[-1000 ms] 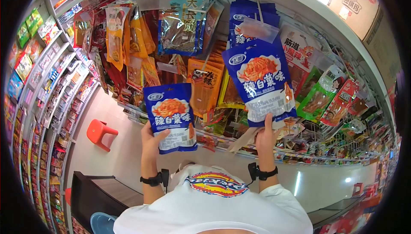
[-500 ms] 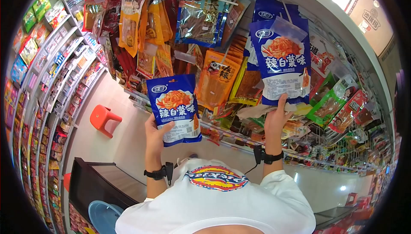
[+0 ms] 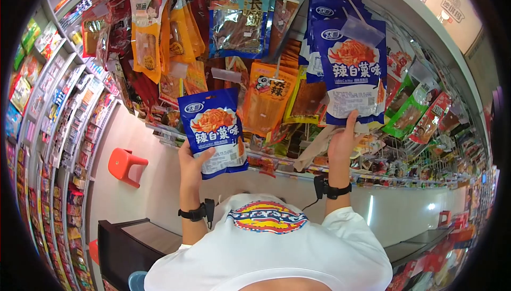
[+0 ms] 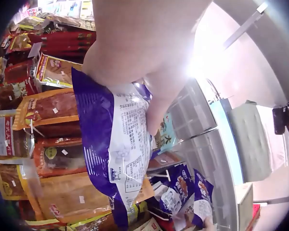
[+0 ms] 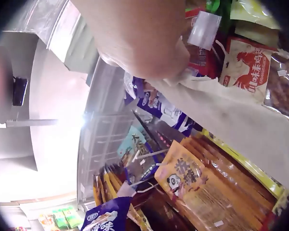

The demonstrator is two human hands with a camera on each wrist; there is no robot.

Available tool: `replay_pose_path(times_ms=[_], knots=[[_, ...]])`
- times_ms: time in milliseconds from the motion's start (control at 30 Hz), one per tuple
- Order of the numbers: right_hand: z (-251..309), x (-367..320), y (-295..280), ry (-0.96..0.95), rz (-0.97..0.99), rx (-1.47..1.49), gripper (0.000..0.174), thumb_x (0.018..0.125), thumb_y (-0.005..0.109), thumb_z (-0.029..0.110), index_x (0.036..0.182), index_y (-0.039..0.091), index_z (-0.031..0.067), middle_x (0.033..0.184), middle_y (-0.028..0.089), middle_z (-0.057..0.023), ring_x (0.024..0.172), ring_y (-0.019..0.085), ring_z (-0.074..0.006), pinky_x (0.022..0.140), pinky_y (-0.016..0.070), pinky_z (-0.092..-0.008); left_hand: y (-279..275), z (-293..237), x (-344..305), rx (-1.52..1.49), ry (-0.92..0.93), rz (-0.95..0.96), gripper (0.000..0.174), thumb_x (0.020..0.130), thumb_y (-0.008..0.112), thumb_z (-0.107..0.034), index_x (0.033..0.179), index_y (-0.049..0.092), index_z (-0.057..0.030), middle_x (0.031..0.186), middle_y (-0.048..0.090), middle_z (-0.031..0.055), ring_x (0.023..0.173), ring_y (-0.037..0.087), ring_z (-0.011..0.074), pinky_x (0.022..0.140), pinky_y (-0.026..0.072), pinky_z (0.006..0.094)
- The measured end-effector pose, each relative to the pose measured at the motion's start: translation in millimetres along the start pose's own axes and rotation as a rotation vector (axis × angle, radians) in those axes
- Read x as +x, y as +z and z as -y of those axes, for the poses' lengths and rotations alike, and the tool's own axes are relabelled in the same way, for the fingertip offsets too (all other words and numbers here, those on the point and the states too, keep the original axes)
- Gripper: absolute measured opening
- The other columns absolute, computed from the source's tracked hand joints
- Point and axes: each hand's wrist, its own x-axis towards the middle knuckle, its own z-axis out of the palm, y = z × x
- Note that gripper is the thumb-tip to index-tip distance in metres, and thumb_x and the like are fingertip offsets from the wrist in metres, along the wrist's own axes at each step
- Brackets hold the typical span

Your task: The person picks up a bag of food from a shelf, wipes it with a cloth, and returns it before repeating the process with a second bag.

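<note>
My left hand (image 3: 192, 166) grips a blue and white snack packet (image 3: 213, 134) by its lower left side, thumb across the front. Its printed front, with a picture of reddish shredded food, faces me; the left wrist view shows its white back (image 4: 130, 130). Over at the rack, my right hand (image 3: 340, 144) pinches the bottom of a matching blue packet (image 3: 354, 75), thumb on the front and other fingers hidden. That packet hangs nearly upright behind a clear price tag (image 3: 363, 30). A beige cloth (image 5: 231, 106) trails from the right hand.
More blue packets (image 3: 324, 11) hang behind the right one. Orange panda packets (image 3: 269, 97) and a teal-topped bag (image 3: 239, 19) hang between the hands. A red stool (image 3: 128, 167) stands on the floor at left, near stocked shelves (image 3: 69, 115).
The packet in my right hand has gone from tilted to nearly upright and higher against the rack. My left hand still holds its packet in much the same place. The head view has shifted slightly.
</note>
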Motion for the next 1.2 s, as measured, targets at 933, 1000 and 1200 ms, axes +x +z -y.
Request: replay_pose_path(times_ms=[933, 1000, 1200], knots=[[29.8, -92.6, -116.3, 0.528, 0.435, -0.062, 0.045, 0.097, 0.063, 0.023, 0.135, 0.05, 0.0028, 0.124, 0.059, -0.0098, 0.116, 0.056, -0.0198, 0.099, 0.0437, -0.0366, 88.0, 12.7, -17.0, -0.311, -0.275, 0.355, 0.06, 0.079, 0.073, 0.004, 0.132, 0.046, -0.0001, 0.121, 0.063, 0.0122, 0.111, 0.062, 0.0232, 0.096, 0.0502, 0.0395], [44.1, -101.6, -130.8, 0.231, 0.457, -0.125, 0.066, 0.101, 0.042, 0.051, 0.144, 0.04, 0.0011, 0.139, 0.051, -0.0138, 0.129, 0.05, -0.031, 0.109, 0.0376, -0.0465, 101.9, 27.2, -17.8, -0.301, -0.309, 0.38, 0.067, 0.081, 0.072, 0.004, 0.138, 0.04, -0.0026, 0.126, 0.06, 0.0111, 0.115, 0.06, 0.0228, 0.097, 0.0495, 0.0397], [113.4, -74.4, -72.9, -0.497, 1.124, -0.692, 0.069, 0.079, 0.072, 0.049, 0.126, 0.053, 0.0027, 0.139, 0.048, -0.0181, 0.133, 0.043, -0.0376, 0.112, 0.0269, -0.0529, 167.4, 9.1, -53.2, -0.251, -0.189, 0.619, 0.084, 0.086, 0.068, 0.002, 0.153, 0.018, -0.0076, 0.146, 0.042, 0.0114, 0.131, 0.044, 0.0207, 0.108, 0.0374, 0.0351]])
